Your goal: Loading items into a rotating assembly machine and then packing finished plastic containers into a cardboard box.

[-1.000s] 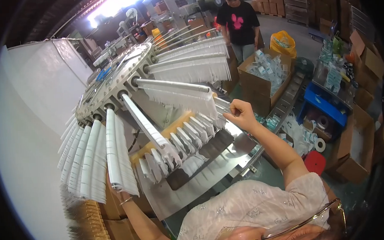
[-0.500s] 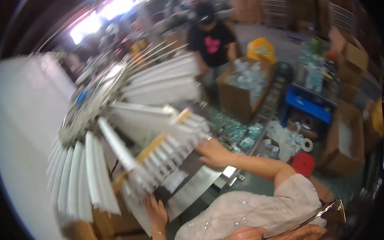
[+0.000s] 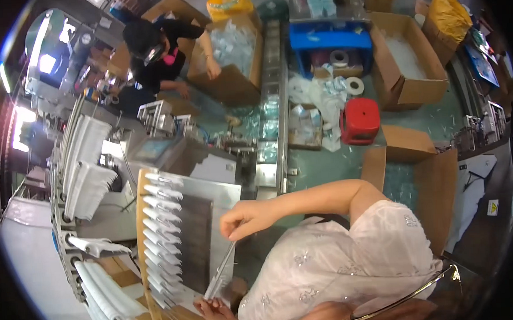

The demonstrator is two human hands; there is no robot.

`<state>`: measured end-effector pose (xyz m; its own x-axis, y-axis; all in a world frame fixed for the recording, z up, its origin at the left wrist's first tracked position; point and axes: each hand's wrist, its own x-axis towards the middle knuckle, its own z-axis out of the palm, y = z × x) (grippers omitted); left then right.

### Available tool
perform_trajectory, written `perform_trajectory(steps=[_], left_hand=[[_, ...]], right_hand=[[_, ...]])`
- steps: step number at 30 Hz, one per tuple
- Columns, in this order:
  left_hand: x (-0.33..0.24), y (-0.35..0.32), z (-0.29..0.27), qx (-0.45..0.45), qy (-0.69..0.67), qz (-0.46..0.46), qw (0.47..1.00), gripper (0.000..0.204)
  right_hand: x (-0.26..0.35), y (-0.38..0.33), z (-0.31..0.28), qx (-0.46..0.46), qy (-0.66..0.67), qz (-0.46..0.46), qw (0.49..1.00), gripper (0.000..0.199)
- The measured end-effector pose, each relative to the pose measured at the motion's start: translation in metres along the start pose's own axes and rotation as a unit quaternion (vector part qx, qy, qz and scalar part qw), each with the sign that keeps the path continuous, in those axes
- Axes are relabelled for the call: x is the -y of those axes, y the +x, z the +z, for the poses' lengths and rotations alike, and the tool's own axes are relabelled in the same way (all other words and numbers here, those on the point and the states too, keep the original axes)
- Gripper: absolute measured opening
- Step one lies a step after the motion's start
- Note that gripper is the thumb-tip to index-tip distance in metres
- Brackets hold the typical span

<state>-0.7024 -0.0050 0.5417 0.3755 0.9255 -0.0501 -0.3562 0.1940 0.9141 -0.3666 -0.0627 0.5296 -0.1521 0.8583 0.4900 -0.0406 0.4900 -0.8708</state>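
A thin, flat whitish strip or stack [image 3: 220,274], seen nearly edge-on, stretches between my two hands. My right hand [image 3: 245,219] is closed on its upper end, with the fingers bent downward. Near the lower edge my left hand [image 3: 216,311] grips the other end, its fingers curled. Just left of them lies a grey metal plate [image 3: 226,191] with a darker panel. Along that plate's left side runs a wooden bar [image 3: 142,222], with a row of several white folded, pointed pieces [image 3: 164,244] beside it. What these pieces are exactly I cannot make out.
White sheets [image 3: 89,193] hang from a machine's chain rail [image 3: 63,248] at the left. Beyond, a co-worker [image 3: 149,56] reaches beside a carton [image 3: 229,64] of clear plastic pieces. A red stool [image 3: 360,121], blue crate [image 3: 331,36] and open carton [image 3: 418,181] stand to the right.
The view has swung, bringing more of the right side in. My hands have come away from the row of white pieces and now hold the thin strip between them.
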Motion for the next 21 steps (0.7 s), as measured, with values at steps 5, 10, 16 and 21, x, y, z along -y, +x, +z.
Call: perform_trajectory(steps=[5,10,16,21], left_hand=[[0.015,-0.012,0.05,0.011,-0.108,-0.094,0.99,0.015],[0.012,-0.026,0.051,0.133,-0.073,-0.057,0.987,0.015],[-0.013,-0.044,0.035,0.165,-0.022,-0.035,0.985,0.015],[-0.026,-0.045,-0.009,0.155,0.064,-0.022,0.986,0.021]], right_hand=[[0.001,-0.021,0.045,0.051,0.316,0.121,0.939,0.019],[0.021,-0.024,0.085,0.061,0.257,0.053,0.963,0.019],[0.036,-0.033,0.117,0.041,0.213,0.052,0.975,0.021],[0.039,-0.045,0.137,-0.011,0.175,0.015,0.984,0.022]])
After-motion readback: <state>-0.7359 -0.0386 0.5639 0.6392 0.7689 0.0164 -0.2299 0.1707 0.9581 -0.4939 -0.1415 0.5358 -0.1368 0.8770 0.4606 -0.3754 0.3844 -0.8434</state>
